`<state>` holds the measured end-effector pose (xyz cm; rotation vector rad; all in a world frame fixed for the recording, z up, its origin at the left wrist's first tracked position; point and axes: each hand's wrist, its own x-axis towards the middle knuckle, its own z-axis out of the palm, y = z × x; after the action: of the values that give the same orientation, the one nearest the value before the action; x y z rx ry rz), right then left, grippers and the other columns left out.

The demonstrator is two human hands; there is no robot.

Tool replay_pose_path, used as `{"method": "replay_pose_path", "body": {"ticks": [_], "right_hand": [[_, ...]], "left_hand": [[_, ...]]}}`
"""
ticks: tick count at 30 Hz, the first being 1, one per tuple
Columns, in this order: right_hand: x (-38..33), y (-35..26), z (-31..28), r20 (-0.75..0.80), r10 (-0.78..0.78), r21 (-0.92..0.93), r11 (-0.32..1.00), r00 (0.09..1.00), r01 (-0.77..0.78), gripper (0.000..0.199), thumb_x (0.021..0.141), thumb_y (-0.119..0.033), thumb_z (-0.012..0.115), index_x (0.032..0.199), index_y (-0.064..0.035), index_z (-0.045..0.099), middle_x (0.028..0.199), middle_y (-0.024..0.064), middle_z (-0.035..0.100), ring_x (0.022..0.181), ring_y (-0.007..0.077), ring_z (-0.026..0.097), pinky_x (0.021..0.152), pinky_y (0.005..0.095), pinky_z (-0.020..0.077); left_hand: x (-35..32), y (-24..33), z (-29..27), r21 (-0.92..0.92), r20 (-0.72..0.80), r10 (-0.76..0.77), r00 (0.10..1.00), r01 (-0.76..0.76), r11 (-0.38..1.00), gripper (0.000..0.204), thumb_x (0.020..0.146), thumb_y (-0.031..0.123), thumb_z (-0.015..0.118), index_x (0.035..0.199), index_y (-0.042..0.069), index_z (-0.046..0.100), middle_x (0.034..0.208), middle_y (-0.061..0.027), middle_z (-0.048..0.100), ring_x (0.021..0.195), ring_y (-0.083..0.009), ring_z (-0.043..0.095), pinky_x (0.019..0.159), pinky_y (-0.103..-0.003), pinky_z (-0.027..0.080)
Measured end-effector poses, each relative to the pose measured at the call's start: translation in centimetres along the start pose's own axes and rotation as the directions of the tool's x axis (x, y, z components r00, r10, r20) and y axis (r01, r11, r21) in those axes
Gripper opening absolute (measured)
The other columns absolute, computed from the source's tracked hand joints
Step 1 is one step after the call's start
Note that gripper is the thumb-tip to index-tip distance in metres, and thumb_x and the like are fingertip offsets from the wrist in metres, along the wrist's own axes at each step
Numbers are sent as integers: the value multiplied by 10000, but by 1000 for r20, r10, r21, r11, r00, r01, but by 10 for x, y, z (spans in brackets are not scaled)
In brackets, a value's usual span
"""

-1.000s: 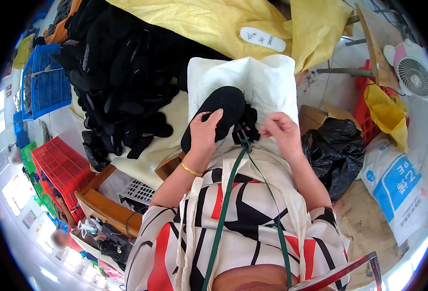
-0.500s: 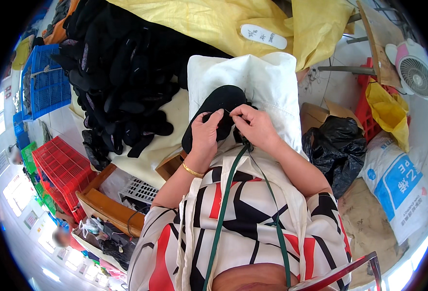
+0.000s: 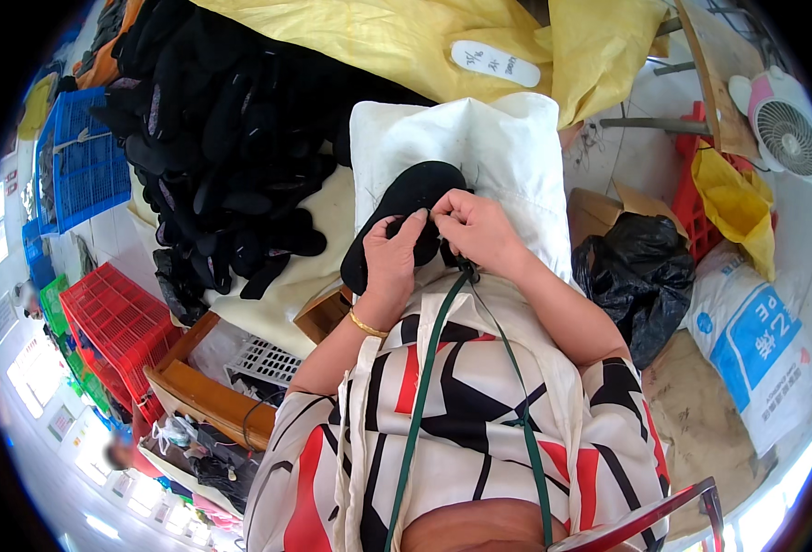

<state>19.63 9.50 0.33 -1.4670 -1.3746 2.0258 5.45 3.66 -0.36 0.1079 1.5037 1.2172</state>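
Observation:
A black cloth slipper (image 3: pixel 415 181) lies slanted on the white cloth (image 3: pixel 507 138) in front of my body. My left hand (image 3: pixel 390 262) is closed on its near edge, thumb on top and fingertips curled into the black fabric. Close by, my right hand (image 3: pixel 482 234) pinches at the slipper's right side, its fingertips almost meeting my left thumb. Whatever sits in that pinch is too small to make out. Beneath my right fingers a dark clip or knot (image 3: pixel 467 270) joins the green straps that run down my front.
On the left a large heap of black slippers (image 3: pixel 231 138) covers cream cloth. A white insole (image 3: pixel 495 63) lies on yellow sheeting (image 3: pixel 369 37) at the far side. A wooden drawer (image 3: pixel 213 391), red crate (image 3: pixel 120 317), black bag (image 3: pixel 640 276) and fan (image 3: pixel 790 138) stand around.
My right hand has shifted slightly left, its fingertips now closer to my left thumb. My left hand keeps its hold on the slipper. The whole view has moved very slightly.

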Motion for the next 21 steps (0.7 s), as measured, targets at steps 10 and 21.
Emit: {"method": "replay_pose_path", "body": {"ticks": [10, 21], "right_hand": [[2, 29, 7, -62, -234, -120, 967, 970, 225, 85, 968, -129, 590, 1008, -55, 582, 725, -4, 574, 605, 56, 525, 556, 239, 443], [2, 31, 10, -59, -274, -160, 952, 960, 262, 79, 970, -108, 583, 1030, -58, 574, 743, 4, 573, 620, 60, 501, 566, 241, 428]], "left_hand": [[9, 5, -4, 16, -23, -71, 997, 72, 997, 178, 847, 188, 771, 879, 58, 654, 793, 19, 632, 687, -56, 519, 638, -216, 402], [19, 6, -14, -5, 21, -127, 992, 127, 992, 177, 818, 176, 785, 866, 66, 654, 805, 15, 633, 702, -62, 517, 661, -224, 404]]}}
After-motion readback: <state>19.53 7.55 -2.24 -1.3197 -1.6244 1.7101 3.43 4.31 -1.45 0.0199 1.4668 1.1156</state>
